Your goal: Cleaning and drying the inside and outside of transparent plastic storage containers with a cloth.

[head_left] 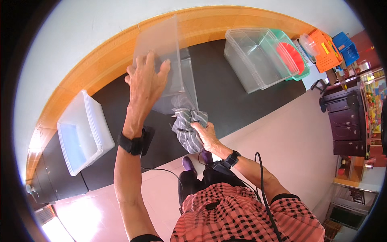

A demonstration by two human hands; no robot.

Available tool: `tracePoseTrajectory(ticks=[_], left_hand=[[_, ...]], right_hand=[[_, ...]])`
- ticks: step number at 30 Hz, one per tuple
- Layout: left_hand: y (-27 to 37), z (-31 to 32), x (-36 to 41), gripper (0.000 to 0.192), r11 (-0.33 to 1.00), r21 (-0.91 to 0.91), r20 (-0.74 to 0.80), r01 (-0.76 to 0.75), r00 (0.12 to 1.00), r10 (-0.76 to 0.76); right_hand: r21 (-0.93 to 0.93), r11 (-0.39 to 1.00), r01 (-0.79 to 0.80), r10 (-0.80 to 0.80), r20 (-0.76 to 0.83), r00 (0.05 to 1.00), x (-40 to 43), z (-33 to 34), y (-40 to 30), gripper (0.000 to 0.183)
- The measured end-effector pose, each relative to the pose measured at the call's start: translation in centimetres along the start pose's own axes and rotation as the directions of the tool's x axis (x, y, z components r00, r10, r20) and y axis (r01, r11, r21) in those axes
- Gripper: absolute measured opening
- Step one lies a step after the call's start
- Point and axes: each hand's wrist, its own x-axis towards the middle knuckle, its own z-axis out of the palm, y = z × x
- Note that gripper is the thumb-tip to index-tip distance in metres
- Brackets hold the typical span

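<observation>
My left hand (146,75) lies with spread fingers against the near-clear wall of a tilted transparent plastic box (164,36). Bunched in my right hand (207,136) is a grey cloth with white stripes (189,130), held at the box's near lower corner. The cloth appears to touch that corner. Some of the box's edges blur into the dark tabletop behind it, so its exact outline is hard to make out.
A second clear plastic box (251,60) stands to the right, beside a green basket (305,74) and a red bowl (291,59). Farther along are an orange basket (325,60) and a blue basket (346,48). To the left sits a translucent bin (104,133) on the dark table (211,75).
</observation>
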Motion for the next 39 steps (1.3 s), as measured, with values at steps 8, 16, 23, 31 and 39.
tracePoseTrajectory(ticks=[8, 16, 23, 31, 39], left_hand=[[2.2, -3.6, -1.9, 0.054, 0.988, 0.144, 0.155, -0.050, 0.987, 0.027], [0.5, -5.2, 2.4, 0.062, 0.828, 0.152, 0.071, -0.540, 0.842, 0.535], [-1.7, -3.7, 5.8, 0.069, 0.851, 0.091, 0.243, -0.518, 0.840, 0.485], [2.3, -1.8, 4.3, 0.066, 0.880, 0.305, 0.101, -0.365, 0.931, 0.351], [-4.5, -2.8, 3.3, 0.045, 0.972, 0.049, 0.080, -0.228, 0.971, 0.224]], right_hand=[[0.087, 0.996, 0.009, -0.007, -0.023, 1.000, 1.6, -2.2, -2.8, 0.016], [0.163, 0.977, 0.139, -0.127, -0.079, 0.989, 3.8, -3.0, -5.7, 0.018], [0.114, 0.869, 0.481, -0.468, -0.121, 0.875, 0.0, 1.2, -11.3, 0.024], [-0.626, 0.164, 0.762, -0.890, 0.240, 0.389, -0.7, 5.0, -19.4, 0.037], [-0.855, -0.294, 0.427, -0.624, 0.510, 0.592, 2.4, 7.5, -23.8, 0.038]])
